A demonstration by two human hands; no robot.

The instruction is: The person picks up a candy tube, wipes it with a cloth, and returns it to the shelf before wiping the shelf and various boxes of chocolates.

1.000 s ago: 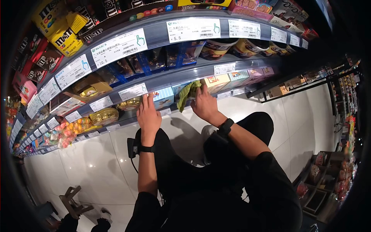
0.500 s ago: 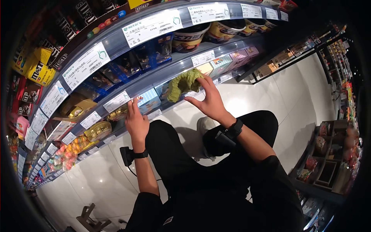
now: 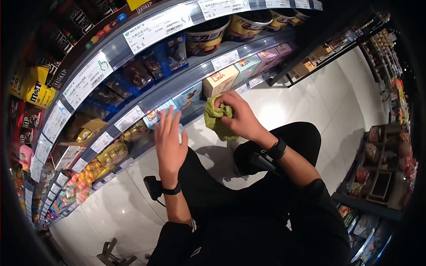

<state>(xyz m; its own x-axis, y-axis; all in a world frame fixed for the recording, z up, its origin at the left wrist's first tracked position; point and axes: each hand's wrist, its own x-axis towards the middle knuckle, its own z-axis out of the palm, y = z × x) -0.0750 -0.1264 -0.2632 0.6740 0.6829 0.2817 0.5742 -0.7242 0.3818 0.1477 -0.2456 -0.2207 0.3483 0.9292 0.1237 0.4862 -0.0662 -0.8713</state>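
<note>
My right hand (image 3: 243, 116) is closed on a crumpled green cloth (image 3: 217, 120), which hangs just in front of the lowest shelf. My left hand (image 3: 170, 139) holds nothing; its fingers are spread near the light blue box (image 3: 153, 114) on that shelf. Beside this box lies another blue box (image 3: 188, 97). A cream box (image 3: 220, 80) stands behind the cloth, with a pale green box (image 3: 246, 66) to its right. Both wrists wear black bands with devices.
Cup tubs (image 3: 206, 39) and blue-trimmed packs (image 3: 137, 73) fill the shelf above. Gold-wrapped sweets (image 3: 113, 154) sit at the lower left. A dark display rack (image 3: 377, 177) stands at the right, and a wooden stool (image 3: 112, 254) at the lower left.
The cloth has come off the shelf toward me, more bunched in my right hand, uncovering the boxes. My left hand has moved slightly back and right, its fingers now spread.
</note>
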